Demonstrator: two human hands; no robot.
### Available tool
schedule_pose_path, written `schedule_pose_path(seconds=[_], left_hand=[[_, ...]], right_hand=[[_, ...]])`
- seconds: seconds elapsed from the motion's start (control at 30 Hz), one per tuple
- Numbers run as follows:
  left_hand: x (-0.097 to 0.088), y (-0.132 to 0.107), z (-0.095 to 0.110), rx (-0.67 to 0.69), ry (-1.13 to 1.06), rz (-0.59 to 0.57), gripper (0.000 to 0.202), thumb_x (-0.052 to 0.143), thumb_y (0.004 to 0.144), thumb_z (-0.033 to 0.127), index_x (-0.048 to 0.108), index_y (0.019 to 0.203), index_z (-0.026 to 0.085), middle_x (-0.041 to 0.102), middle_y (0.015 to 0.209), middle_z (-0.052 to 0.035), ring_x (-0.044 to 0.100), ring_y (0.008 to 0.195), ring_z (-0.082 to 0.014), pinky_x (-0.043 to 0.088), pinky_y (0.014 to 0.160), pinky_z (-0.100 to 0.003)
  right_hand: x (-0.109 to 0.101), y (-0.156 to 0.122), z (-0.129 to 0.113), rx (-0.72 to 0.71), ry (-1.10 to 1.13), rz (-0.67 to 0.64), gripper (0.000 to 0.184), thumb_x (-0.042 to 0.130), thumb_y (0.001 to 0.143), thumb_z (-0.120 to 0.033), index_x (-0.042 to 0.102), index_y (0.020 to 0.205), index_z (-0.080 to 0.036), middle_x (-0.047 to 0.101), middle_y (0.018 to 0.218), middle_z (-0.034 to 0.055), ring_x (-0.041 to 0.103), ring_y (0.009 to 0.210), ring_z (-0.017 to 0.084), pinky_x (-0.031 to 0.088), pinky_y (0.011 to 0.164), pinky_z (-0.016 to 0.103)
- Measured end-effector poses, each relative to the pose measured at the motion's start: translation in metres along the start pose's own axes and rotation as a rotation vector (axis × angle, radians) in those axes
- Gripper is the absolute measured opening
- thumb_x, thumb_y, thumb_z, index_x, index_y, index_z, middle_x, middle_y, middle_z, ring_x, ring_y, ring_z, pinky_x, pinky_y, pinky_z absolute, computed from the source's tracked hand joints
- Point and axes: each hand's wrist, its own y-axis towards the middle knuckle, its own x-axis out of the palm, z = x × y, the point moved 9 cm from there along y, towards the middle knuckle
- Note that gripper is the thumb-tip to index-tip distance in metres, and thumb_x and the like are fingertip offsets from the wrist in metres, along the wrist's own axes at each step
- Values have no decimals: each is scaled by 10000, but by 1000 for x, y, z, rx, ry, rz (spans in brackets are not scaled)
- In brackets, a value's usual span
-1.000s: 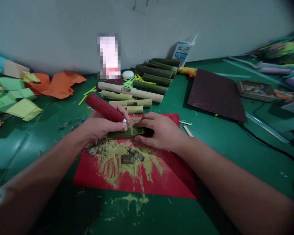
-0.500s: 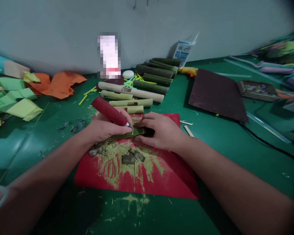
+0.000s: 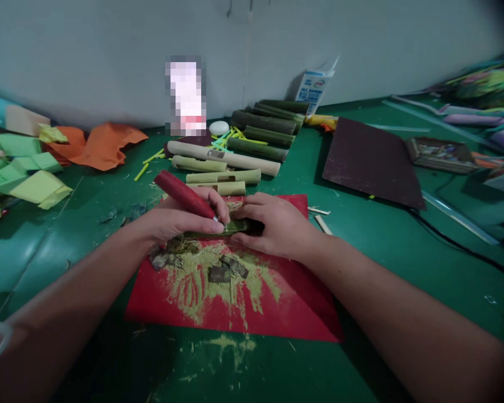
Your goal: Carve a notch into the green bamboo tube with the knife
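Observation:
My left hand (image 3: pixel 174 218) grips a carving tool with a dark red handle (image 3: pixel 182 193); its metal tip rests on a short green bamboo piece (image 3: pixel 231 226). My right hand (image 3: pixel 275 224) is closed over the right end of that bamboo piece and pins it to a red sheet (image 3: pixel 289 305). Yellow-green shavings and a few dark bark chips (image 3: pixel 220 273) are strewn over the sheet just below both hands.
Pale and dark bamboo tubes (image 3: pixel 235 160) lie in rows behind the red sheet. A dark sandpaper sheet (image 3: pixel 372 162) is at right, with a black cable (image 3: pixel 457 246) past it. Orange paper (image 3: pixel 105 144) and green paper scraps (image 3: pixel 29 173) lie at left. A small carton (image 3: pixel 315 89) leans on the wall.
The red tool handle shifted slightly right and then tilted lower as my left hand worked the tip along the bamboo. My right hand stayed put.

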Motion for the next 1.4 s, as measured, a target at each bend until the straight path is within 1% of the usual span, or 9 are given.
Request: schedule_pose_path(seconds=[0.13,0.23,0.43,0.63,0.8,1.0,1.2,1.3,1.4], left_hand=[[-2,-1,4,-6,0,100,238,769,761,417,699,781,190,695,835,-32,642,826,-193,518,769,-310],[-5,-3,9,-42,108,172,198,744,748,378,661,760,198,645,749,6,602,735,-168,495,697,-289],[-6,1,17,0,209,182,190,792,664,305,661,751,199,673,768,5,625,770,-188,522,755,-322],[-4,3,8,2,249,267,224,723,756,397,650,774,187,674,773,-5,613,762,-184,522,758,-325],[5,5,8,-13,172,215,310,695,808,490,626,783,189,637,739,1,586,714,-164,499,704,-299],[3,6,9,-30,188,145,289,703,834,457,622,767,187,500,548,50,440,513,-96,374,520,-239],[2,2,-1,-145,82,105,431,703,813,601,627,826,176,552,546,30,388,398,-72,250,378,-227],[5,3,0,-117,79,101,443,733,799,597,603,781,174,540,519,35,369,394,-62,248,382,-222],[9,6,5,-26,47,108,429,750,803,570,605,775,167,544,555,33,425,443,-66,286,410,-213]], right_hand=[[-1,0,1,5,23,13,272,724,870,-360,764,1047,-157,725,1024,115,646,991,259,482,842,369],[0,0,1,1,10,10,251,722,873,-369,761,999,-156,712,985,109,638,961,250,474,822,361],[0,0,1,8,-15,10,271,726,874,-393,769,1006,-160,707,981,113,637,955,253,469,808,363],[-1,1,-1,12,16,14,260,725,868,-359,767,1030,-159,724,1000,114,646,980,257,480,826,367],[0,1,1,17,39,15,247,723,867,-366,761,1003,-163,720,1014,112,644,980,256,486,841,375],[0,1,0,11,34,8,253,716,869,-354,764,1029,-164,725,1017,114,653,995,265,493,846,378],[0,0,-3,-22,44,1,267,708,882,-367,767,1024,-148,721,1016,125,666,983,268,509,852,388],[0,0,-2,-27,45,17,261,704,882,-362,768,1017,-148,724,1008,126,669,987,272,515,846,391],[0,0,-1,-34,56,27,258,705,879,-362,768,1020,-155,727,1023,125,671,998,270,519,863,393]])
